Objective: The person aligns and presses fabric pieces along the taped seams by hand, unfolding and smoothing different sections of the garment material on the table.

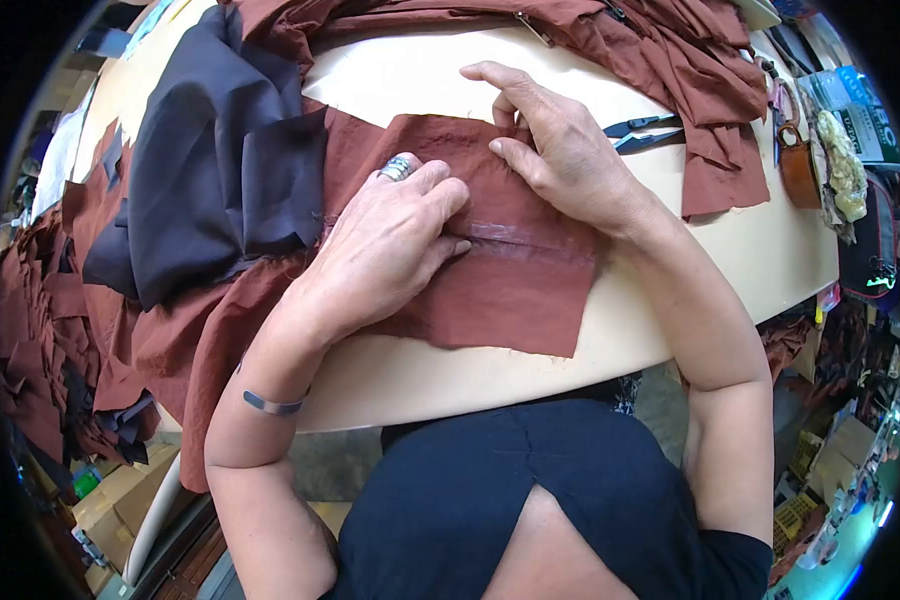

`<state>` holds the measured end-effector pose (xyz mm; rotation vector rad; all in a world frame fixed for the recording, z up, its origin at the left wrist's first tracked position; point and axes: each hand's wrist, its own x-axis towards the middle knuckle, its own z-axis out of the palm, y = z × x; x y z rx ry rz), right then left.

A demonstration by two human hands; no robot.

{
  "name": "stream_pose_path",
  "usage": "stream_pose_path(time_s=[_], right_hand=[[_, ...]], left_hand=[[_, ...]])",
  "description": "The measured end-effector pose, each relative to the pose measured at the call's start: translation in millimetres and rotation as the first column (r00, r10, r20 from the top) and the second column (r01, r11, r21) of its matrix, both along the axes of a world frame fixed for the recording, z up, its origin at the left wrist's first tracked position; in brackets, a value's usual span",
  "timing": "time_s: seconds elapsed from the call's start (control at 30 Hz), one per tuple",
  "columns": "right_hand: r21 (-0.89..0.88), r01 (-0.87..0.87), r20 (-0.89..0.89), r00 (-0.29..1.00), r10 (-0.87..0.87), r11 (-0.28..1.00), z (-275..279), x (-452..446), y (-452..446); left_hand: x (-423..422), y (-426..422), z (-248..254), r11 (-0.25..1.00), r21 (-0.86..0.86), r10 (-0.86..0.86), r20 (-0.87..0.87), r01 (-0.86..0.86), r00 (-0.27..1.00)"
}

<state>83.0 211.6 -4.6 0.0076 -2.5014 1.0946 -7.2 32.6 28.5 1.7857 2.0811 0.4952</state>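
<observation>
A reddish-brown piece of fabric (pixel 525 300) lies flat on the table before me, with a pale-marked seam line running across it. My left hand (pixel 395 235), wearing a ring, rests on this fabric with its fingers curled under; the fingertips are hidden. Near the upper right edge of the fabric is my right hand (pixel 560 150), its index finger stretched out and thumb apart, the other fingers bent. Nothing shows in its grasp. Dark cloth (pixel 200 190) lies bunched to the left, meeting the brown fabric.
Dark scissors (pixel 645 133) lie right of my right hand. More brown fabric with zips (pixel 660 60) is heaped along the far side. The cream table (pixel 770 245) has a rounded near edge. A brown leather item (pixel 797 170) hangs at right; cardboard boxes (pixel 120 510) stand below left.
</observation>
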Motion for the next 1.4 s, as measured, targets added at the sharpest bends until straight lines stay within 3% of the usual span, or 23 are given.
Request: stream_pose_path(time_s=[0.1, 0.47, 0.87, 1.4], right_hand=[[0.136, 0.050, -0.111, 0.993, -0.035, 0.989, -7, 0, -1], [0.358, 0.088, -0.024, 0.996, -0.085, 0.930, -20, 2, 0], [0.318, 0.092, -0.129, 0.990, -0.053, 0.944, -23, 4, -1], [0.258, 0.071, -0.073, 0.996, -0.053, 0.964, -15, 6, 0]], left_hand=[[0, -6, 5, 0.995, 0.082, 0.069, -0.058, -0.064, 0.996], [-18, -32, 2, 0.990, 0.051, 0.136, -0.083, -0.132, 0.987], [-17, -30, 3, 0.983, 0.083, 0.172, -0.098, -0.164, 0.980], [-14, -28, 11, 0.991, 0.077, 0.122, -0.204, -0.108, 0.971]])
